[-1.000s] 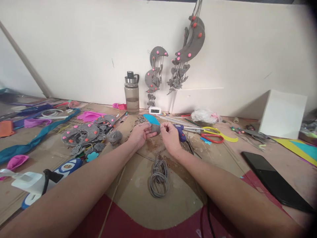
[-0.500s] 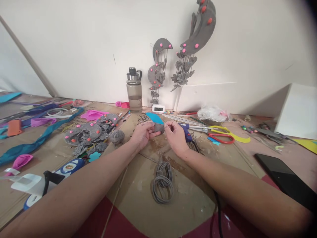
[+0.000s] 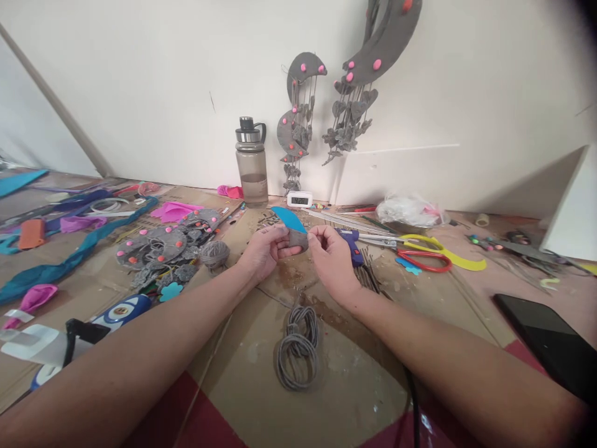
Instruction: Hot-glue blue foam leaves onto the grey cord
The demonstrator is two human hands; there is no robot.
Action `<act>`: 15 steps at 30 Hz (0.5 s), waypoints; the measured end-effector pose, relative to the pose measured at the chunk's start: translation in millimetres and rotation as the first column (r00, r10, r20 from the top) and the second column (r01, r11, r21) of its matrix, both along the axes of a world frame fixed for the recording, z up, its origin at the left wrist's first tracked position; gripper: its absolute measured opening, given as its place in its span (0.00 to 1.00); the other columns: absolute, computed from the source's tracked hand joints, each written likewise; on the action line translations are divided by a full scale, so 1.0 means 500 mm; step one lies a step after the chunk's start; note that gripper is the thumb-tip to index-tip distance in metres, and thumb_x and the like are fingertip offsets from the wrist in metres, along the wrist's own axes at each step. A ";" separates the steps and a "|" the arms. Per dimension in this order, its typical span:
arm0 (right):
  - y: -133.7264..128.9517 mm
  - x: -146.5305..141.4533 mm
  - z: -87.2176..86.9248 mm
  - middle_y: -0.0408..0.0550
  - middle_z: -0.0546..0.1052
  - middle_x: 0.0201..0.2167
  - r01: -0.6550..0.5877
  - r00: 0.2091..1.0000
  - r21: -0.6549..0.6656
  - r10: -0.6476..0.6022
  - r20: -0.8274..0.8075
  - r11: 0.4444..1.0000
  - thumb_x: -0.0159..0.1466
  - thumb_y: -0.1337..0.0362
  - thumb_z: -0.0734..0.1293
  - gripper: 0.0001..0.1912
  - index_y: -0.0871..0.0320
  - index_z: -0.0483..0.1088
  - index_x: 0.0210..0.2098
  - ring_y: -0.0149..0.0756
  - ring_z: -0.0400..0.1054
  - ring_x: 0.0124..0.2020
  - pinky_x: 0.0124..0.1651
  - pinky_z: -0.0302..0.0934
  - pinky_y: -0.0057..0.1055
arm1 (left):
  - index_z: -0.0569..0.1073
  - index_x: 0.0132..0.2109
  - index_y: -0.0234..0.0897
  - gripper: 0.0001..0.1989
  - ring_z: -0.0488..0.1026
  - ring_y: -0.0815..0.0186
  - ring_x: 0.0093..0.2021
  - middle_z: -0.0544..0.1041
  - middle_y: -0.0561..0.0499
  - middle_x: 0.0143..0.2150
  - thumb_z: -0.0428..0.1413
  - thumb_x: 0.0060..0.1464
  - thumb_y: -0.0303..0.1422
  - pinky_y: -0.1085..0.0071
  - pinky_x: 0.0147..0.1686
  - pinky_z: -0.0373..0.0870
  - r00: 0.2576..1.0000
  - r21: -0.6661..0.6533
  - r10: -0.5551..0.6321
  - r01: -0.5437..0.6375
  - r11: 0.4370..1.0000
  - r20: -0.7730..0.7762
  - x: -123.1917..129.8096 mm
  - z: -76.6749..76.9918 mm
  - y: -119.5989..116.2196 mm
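Observation:
My left hand [image 3: 267, 250] is closed on a crescent-shaped piece, thumb on top and fingers beneath. The piece's upper part is a bare blue crescent [image 3: 289, 219]; its lower part is covered in grey yarn [image 3: 297, 240]. At the right end of that covered part, the thumb and fingertips of my right hand [image 3: 332, 260] pinch together, seemingly on the yarn; the strand itself is too fine to make out. Below both hands a looped bundle of grey cord [image 3: 299, 348] lies on cardboard, with a strand leading up toward my left wrist. A grey yarn ball [image 3: 214, 255] sits left.
Beside my right hand lie a blue glue gun [image 3: 352, 246] and red-handled scissors [image 3: 426, 261]. Behind stand a water bottle [image 3: 252, 168] and a small clock [image 3: 299, 199]. Grey crescent mobiles [image 3: 305, 68] hang on the wall. A phone [image 3: 541, 336] rests at right, decorated crescents [image 3: 161, 246] at left.
The camera view has tilted and shifted slightly, so the surroundings sit differently in frame. Both hands keep the same hold on the crescent, with hardly any movement.

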State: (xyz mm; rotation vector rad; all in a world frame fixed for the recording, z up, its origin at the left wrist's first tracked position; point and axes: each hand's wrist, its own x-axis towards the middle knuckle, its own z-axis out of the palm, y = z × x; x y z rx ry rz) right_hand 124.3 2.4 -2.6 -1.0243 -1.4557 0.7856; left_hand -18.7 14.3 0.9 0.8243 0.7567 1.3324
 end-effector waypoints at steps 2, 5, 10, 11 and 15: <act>0.002 0.000 -0.004 0.40 0.65 0.24 -0.009 0.999 -0.033 0.008 -0.032 0.999 0.58 0.57 0.61 0.09 0.56 0.65 0.31 0.30 0.57 0.25 0.30 0.55 0.28 | 0.70 0.32 0.31 0.04 0.75 0.68 0.29 0.76 0.47 0.29 0.58 0.46 0.27 0.70 0.31 0.77 1.000 -0.019 0.015 -0.016 1.000 -0.007 0.002 0.000 0.000; 0.004 0.002 -0.009 0.40 0.65 0.24 -0.015 0.998 -0.070 0.010 -0.066 0.997 0.57 0.56 0.62 0.10 0.57 0.65 0.31 0.29 0.57 0.25 0.29 0.54 0.28 | 0.70 0.31 0.30 0.03 0.75 0.68 0.28 0.76 0.47 0.29 0.57 0.46 0.26 0.71 0.30 0.77 0.999 -0.052 0.017 -0.019 0.998 -0.035 0.004 0.000 0.002; 0.007 0.004 -0.011 0.40 0.66 0.24 -0.015 0.997 -0.093 0.007 -0.078 0.996 0.56 0.55 0.63 0.11 0.56 0.65 0.30 0.29 0.57 0.24 0.28 0.54 0.28 | 0.71 0.31 0.30 0.02 0.75 0.68 0.28 0.76 0.46 0.29 0.56 0.46 0.25 0.70 0.29 0.77 0.999 -0.062 0.017 -0.020 0.998 -0.047 0.006 -0.001 0.003; 0.007 0.004 -0.011 0.40 0.66 0.24 -0.017 0.997 -0.093 0.009 -0.080 0.996 0.56 0.55 0.63 0.11 0.57 0.65 0.30 0.29 0.56 0.24 0.28 0.54 0.27 | 0.71 0.31 0.29 0.02 0.75 0.68 0.28 0.76 0.46 0.29 0.56 0.46 0.25 0.70 0.29 0.77 0.999 -0.063 0.017 -0.020 0.998 -0.048 0.006 0.000 0.003; 0.007 0.004 -0.012 0.40 0.66 0.24 -0.025 0.996 -0.092 0.017 -0.083 0.995 0.56 0.55 0.63 0.11 0.57 0.65 0.30 0.28 0.57 0.23 0.28 0.54 0.27 | 0.71 0.31 0.29 0.02 0.74 0.68 0.28 0.76 0.47 0.28 0.56 0.46 0.25 0.70 0.30 0.77 0.999 -0.063 0.018 -0.021 0.998 -0.046 0.005 0.000 0.003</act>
